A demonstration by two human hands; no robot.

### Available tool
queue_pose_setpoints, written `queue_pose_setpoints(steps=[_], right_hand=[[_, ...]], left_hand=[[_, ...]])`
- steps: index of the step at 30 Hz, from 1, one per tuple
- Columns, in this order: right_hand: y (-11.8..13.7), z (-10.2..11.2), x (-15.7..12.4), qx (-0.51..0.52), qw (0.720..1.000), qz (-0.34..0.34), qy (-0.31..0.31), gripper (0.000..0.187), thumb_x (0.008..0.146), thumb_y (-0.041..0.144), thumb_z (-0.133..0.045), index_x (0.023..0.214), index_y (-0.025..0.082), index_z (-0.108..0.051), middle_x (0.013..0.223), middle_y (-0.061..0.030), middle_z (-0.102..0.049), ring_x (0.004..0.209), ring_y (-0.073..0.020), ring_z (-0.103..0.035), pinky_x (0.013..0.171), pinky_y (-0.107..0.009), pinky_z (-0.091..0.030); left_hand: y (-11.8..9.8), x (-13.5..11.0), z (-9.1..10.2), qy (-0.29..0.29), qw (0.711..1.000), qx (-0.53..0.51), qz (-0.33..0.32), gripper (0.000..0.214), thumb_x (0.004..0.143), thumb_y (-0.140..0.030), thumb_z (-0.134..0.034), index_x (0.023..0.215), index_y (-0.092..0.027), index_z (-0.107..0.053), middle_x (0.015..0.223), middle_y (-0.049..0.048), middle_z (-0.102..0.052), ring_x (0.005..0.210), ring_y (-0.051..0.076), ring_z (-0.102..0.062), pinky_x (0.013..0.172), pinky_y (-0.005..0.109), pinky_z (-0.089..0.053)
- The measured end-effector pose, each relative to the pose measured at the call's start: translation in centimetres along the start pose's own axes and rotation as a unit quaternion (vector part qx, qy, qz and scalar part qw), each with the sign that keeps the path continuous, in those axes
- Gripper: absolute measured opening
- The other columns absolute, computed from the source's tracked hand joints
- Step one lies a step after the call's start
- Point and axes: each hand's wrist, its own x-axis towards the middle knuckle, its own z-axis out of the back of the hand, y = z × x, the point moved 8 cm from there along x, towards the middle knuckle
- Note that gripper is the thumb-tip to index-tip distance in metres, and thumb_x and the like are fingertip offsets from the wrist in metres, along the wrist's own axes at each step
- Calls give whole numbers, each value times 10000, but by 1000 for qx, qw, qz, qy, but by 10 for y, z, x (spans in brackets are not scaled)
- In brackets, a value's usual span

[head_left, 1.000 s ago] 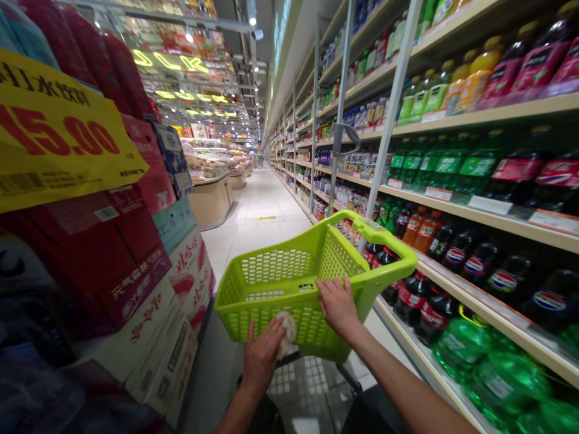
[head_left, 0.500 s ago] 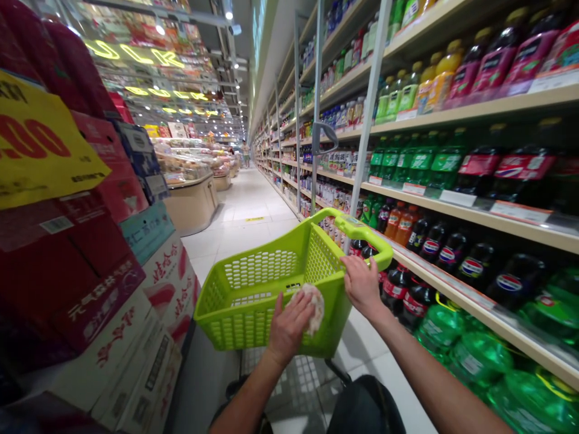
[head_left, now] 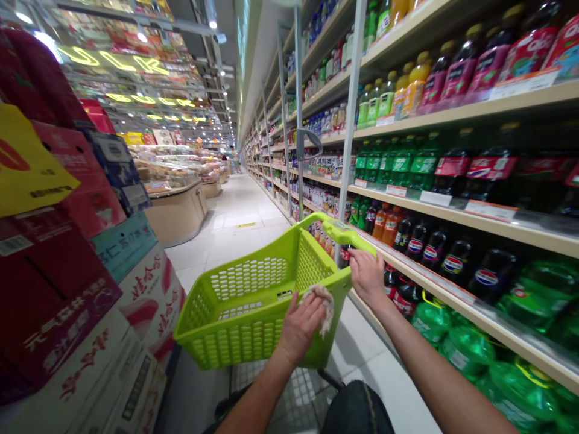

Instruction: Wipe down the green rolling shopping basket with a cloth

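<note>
A lime-green plastic shopping cart with a perforated basket stands in front of me, its handle at the right. My left hand presses a pale, crumpled cloth against the outside of the near basket wall, close to the handle end. The fingers lie over the cloth. My right hand is closed around the cart's upper corner, just below the handle; part of its grip is hidden. The basket's visible inside holds nothing.
Shelves of drink bottles run along the right, with big green bottles at the bottom. Stacked drink cartons rise close on the left. A tiled aisle leads past a rounded display counter. My knee shows below.
My left hand and the cloth have slid right along the basket wall, toward the handle end. My right hand has shifted slightly at the corner. The whole view has swung a little to the right.
</note>
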Motion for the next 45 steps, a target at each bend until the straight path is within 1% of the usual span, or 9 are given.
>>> queue_pose_setpoints(steps=[4, 10, 15, 21, 24, 30, 35, 41, 45], right_hand=[[0, 1, -4, 12, 999, 47, 11, 308, 871, 230, -328, 985, 190, -612, 926, -52, -660, 932, -198, -555, 1002, -456, -205], [-3, 5, -6, 57, 998, 32, -15, 307, 878, 224, -319, 963, 190, -613, 914, -44, -661, 903, -192, -562, 992, -456, -211], [-5, 5, -6, 87, 995, 39, 3, 303, 874, 224, -324, 965, 209, -613, 943, -37, -657, 944, -189, -555, 1010, -448, -195], [-11, 7, -7, 147, 989, 6, 6, 325, 872, 250, -311, 944, 206, -625, 948, -31, -659, 943, -189, -565, 1019, -461, -202], [-15, 8, -5, 172, 985, -21, 11, 354, 882, 282, -284, 928, 205, -627, 941, -32, -665, 945, -193, -572, 1020, -472, -217], [-13, 18, -1, 183, 982, -24, 32, 353, 889, 310, -293, 966, 206, -622, 971, -41, -668, 953, -198, -586, 1010, -478, -277], [4, 40, -31, 242, 965, -90, -36, 357, 859, 339, -401, 1145, 179, -541, 1177, -104, -576, 1113, -230, -510, 961, -424, -385], [44, 5, -55, 451, 866, -205, 67, 488, 866, 364, -403, 1319, 185, -369, 1262, -98, -525, 1089, -210, -550, 855, -334, -491], [20, 35, -28, 319, 932, -168, -29, 416, 812, 269, -442, 1214, 177, -495, 1154, -93, -596, 1013, -219, -581, 849, -348, -484]], left_hand=[[-18, -9, -12, 8, 998, -18, -57, 233, 890, -211, -392, 957, -225, -615, 1054, -21, -669, 1077, 94, -545, 1139, 351, -34], [-29, 36, -19, 23, 997, -12, -78, 224, 878, -207, -430, 1034, -226, -590, 1191, -8, -598, 1187, 120, -464, 1136, 389, 15], [-46, 6, -43, 72, 986, 1, -148, 187, 875, -234, -447, 964, -218, -611, 1100, -26, -648, 1068, 102, -552, 1139, 366, 22], [-29, 60, 1, -31, 997, -9, -77, 230, 889, -196, -410, 1030, -236, -587, 1171, -19, -610, 1193, 114, -458, 1138, 399, 4], [-17, 78, 1, -34, 998, 9, -53, 218, 887, -205, -418, 1021, -234, -588, 1152, -15, -621, 1184, 121, -469, 1139, 397, 3], [-33, 23, -38, 97, 988, -43, -108, 196, 852, -195, -485, 1007, -242, -595, 1050, -31, -663, 1090, 76, -531, 1147, 338, -39], [-15, 43, 5, -28, 991, -110, 70, 284, 866, -165, -405, 1062, -256, -588, 1142, 15, -627, 1155, 131, -502, 1137, 425, -67], [-10, 70, 11, -40, 955, -208, 209, 509, 841, -131, -337, 1346, -147, -271, 1322, 120, -467, 1229, 148, -428, 1021, 352, -391], [0, 65, 15, 28, 959, -219, 176, 695, 777, -163, -429, 1390, -123, -104, 1417, 151, -315, 1297, 197, -327, 1034, 383, -375]])
